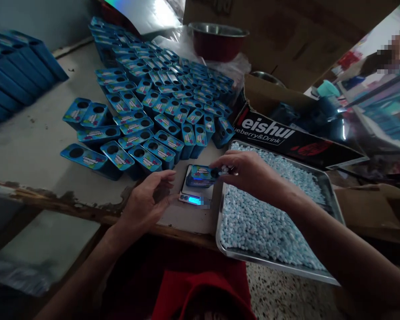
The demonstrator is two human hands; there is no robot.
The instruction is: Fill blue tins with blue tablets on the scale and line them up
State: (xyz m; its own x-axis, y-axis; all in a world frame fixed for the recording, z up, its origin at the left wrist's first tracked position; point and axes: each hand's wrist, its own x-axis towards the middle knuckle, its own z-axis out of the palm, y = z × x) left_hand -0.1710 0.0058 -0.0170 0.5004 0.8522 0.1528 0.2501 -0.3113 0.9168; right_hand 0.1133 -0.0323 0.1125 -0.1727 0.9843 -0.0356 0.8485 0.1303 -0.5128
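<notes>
Your right hand [246, 171] pinches pale candies [225, 170] at the blue container [199, 172], which stands on the scale [189, 198] apparently so its weight shows. Your left hand [150, 195], fingers parted, holds nothing; the tray [221, 222] seems placed for easy reach.

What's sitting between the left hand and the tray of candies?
In the head view, a small scale stands between the left hand and the tray, with a blue box on it; the right hand reaches in to the box.
</notes>
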